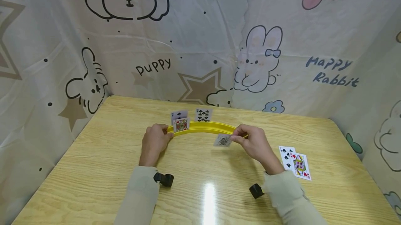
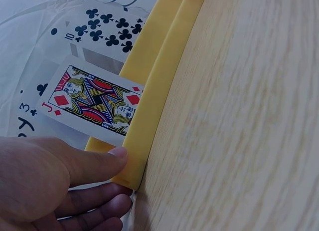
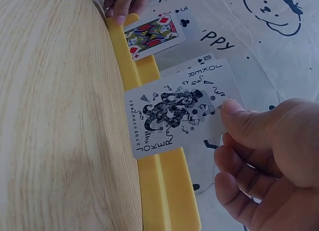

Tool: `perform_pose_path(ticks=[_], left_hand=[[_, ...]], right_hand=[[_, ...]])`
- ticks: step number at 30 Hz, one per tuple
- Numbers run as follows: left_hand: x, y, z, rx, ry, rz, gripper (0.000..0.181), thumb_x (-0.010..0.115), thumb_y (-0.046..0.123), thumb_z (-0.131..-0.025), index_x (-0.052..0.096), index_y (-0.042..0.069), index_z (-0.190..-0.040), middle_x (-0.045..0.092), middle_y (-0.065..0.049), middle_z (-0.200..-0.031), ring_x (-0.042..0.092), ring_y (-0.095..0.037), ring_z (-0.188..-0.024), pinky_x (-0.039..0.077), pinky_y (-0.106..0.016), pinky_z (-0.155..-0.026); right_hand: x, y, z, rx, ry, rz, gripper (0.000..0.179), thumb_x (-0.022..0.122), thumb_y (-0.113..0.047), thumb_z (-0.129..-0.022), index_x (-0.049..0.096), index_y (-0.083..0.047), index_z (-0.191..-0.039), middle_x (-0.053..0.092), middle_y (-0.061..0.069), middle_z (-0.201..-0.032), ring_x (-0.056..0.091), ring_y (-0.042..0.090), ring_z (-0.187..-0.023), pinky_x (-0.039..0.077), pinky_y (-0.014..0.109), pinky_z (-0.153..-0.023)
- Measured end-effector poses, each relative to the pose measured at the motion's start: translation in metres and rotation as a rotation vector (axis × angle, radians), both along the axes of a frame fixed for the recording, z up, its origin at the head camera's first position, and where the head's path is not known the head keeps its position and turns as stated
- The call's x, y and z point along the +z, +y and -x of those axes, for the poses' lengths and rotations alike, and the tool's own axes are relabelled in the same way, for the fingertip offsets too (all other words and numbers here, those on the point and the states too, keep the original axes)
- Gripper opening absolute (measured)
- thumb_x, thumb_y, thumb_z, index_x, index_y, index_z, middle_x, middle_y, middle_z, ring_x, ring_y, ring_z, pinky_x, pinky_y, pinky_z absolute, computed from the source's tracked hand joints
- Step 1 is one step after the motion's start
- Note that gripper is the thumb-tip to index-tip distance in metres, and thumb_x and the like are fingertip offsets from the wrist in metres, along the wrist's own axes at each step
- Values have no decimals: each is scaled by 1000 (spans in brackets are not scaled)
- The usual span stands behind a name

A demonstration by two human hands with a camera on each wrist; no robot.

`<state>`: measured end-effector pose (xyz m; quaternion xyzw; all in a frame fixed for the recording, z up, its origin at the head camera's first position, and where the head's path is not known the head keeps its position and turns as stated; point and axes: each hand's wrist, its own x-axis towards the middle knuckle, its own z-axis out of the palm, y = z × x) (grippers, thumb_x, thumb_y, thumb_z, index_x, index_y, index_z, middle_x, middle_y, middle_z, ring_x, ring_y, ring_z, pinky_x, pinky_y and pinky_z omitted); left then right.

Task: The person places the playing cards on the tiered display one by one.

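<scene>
A curved yellow card holder [image 1: 206,126] stands on the table. My left hand [image 1: 155,141] grips its left end, thumb [image 2: 107,163] against the holder in the left wrist view. Near that end the jack of diamonds [image 2: 94,101] stands in the front slot, with the three of clubs [image 1: 179,114] behind it, partly covered. Further right, the ten of clubs [image 1: 203,114] is upright in the rear slot. My right hand [image 1: 254,143] pinches a black-and-white joker [image 3: 174,111] by one edge, in front of the holder's right part.
On the table at the right lie two face-up cards, a queen of hearts [image 1: 300,165] overlapping a seven of clubs [image 1: 285,152]. A printed cloth [image 1: 188,37] hangs behind the wooden table [image 1: 194,169]. Each wrist carries a small black camera [image 1: 165,179].
</scene>
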<state>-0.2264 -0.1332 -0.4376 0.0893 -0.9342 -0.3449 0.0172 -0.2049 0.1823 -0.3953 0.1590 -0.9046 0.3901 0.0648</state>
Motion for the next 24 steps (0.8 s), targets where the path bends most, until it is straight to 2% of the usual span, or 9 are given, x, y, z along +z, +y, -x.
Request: perform_pose_path(ticks=[10,17,24], left_hand=[[-2,-1,2,-3,16,12,38,75,22,-91,71,2,-124,70,-14,-104,62,-28,-92,49,-44,-79],[-1,-2,2,-10,20,18,37,76,21,-90,72,2,-122,71,-13,-103,63,-28,-90,49,-44,-76],[-1,-1,1,-4,9,15,38,75,22,-91,71,2,-124,70,-13,-104,62,-27,-92,49,-44,-79]], right_hand=[[-1,-8,10,-9,22,-6,11,79,-12,-87,70,-11,-80,68,-2,-80,59,17,-73,46,31,-60],[-2,-16,16,-3,8,20,10,79,-13,-87,71,-12,-82,68,-1,-81,59,18,-74,47,33,-60],[-3,-24,22,6,25,19,10,80,-13,-87,72,-12,-81,68,-2,-80,59,17,-73,46,33,-58]])
